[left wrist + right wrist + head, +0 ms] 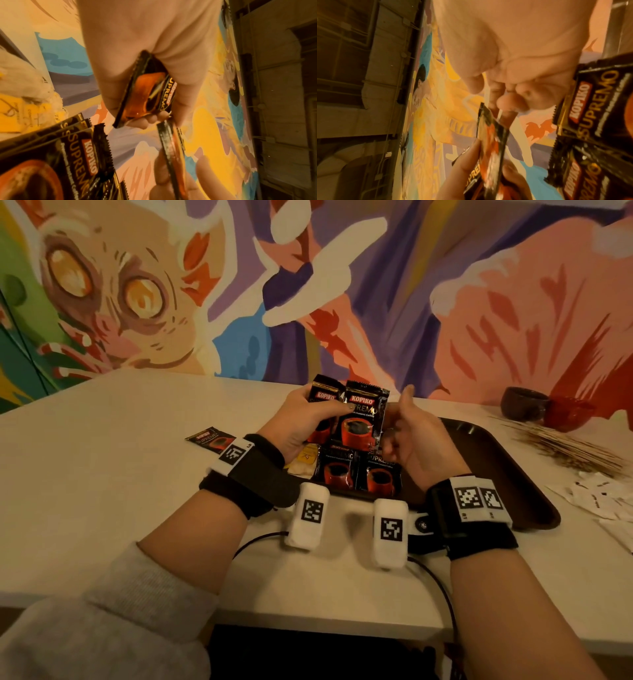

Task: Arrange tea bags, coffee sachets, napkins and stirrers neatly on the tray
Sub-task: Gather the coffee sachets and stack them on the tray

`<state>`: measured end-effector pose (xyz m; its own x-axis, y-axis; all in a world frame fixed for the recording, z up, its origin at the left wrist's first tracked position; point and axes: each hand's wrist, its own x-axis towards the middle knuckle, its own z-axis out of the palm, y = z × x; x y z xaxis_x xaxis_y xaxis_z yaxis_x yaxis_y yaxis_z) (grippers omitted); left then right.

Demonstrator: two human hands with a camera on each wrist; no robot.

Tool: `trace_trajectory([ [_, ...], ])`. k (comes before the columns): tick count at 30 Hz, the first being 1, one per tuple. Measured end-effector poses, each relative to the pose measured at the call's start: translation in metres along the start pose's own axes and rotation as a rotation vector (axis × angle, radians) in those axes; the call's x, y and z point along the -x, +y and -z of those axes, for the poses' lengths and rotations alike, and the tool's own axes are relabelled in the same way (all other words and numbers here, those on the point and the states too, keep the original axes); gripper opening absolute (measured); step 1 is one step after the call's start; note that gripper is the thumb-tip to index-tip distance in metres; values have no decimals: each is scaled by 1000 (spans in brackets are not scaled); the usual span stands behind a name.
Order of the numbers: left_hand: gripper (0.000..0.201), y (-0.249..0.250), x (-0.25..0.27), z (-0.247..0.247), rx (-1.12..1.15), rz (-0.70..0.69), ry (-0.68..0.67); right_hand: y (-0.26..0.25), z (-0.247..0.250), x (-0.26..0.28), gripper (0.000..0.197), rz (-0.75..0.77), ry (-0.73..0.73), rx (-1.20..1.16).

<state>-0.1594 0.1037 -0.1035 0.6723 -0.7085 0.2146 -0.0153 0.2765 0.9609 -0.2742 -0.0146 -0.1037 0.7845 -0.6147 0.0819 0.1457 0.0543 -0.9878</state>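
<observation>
At the centre of the head view, above the dark brown tray (496, 460), the left hand (301, 419) grips two upright Kopiko coffee sachets (359, 419), thumb across their fronts. The right hand (416, 436) is just beside them with its thumb raised and fingers curled; whether it touches the front sachet cannot be told. Two more sachets (359, 470) lie flat side by side on the tray's near-left part, with yellow-tagged tea bags (305, 462) just to their left. One sachet (212, 438) lies on the table (102, 460) at centre left. Wooden stirrers (568, 445) and white napkins (603, 494) lie at the right edge.
</observation>
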Motion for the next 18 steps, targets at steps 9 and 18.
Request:
trace_trajectory([
  [9, 17, 0, -6, 3, 21, 44, 124, 4, 4, -3, 16, 106, -9, 102],
  [18, 28, -4, -16, 14, 130, 125, 243, 9, -1, -2, 14, -57, -174, 281],
])
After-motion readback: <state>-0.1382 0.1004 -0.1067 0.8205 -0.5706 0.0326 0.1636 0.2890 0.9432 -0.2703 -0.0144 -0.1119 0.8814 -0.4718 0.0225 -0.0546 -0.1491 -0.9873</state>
